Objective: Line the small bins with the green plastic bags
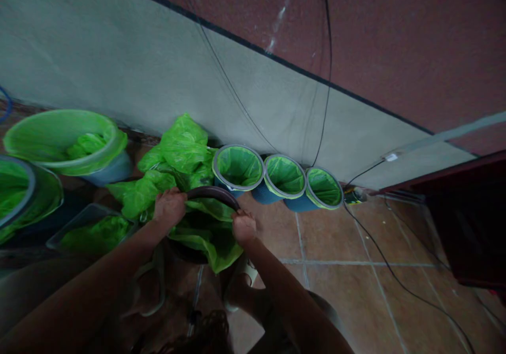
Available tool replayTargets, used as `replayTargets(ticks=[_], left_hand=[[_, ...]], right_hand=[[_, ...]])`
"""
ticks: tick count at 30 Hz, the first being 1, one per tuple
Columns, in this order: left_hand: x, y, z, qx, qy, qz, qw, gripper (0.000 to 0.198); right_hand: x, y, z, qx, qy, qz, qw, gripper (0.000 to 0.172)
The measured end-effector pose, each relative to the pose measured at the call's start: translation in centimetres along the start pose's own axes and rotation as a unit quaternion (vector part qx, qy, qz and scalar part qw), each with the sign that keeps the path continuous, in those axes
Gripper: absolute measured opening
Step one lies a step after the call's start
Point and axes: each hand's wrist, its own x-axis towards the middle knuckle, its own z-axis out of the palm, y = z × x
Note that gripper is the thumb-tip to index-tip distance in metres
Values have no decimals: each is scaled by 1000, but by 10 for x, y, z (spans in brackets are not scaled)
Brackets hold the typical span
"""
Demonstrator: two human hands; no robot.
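A dark round bin (213, 192) stands on the tiled floor in front of me, with a bright green plastic bag (205, 235) stuffed inside and spilling over its near edge. My left hand (169, 206) grips the bin's left rim together with the bag. My right hand (244, 227) holds the right rim, pressing the green plastic over it. More crumpled green bag (179, 154) bulges up behind the bin, against the wall.
Three small bins lined with green bags (239, 167) (285, 177) (324, 188) stand in a row along the grey wall. Larger lined bins (63, 140) (19, 196) and a rectangular lined one (95, 230) sit at left. Black cables (395, 277) cross the floor at right, near dark furniture (470, 222).
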Motion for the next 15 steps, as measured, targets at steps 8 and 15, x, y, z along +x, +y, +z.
replayTargets(ticks=[8, 15], left_hand=[[12, 2, -4, -175, -9, -105, 979, 31], [3, 24, -16, -370, 14, 16, 929, 20]], right_hand=[[1, 3, -23, 69, -25, 116, 991, 27], [6, -19, -22, 121, 39, 14, 992, 57]])
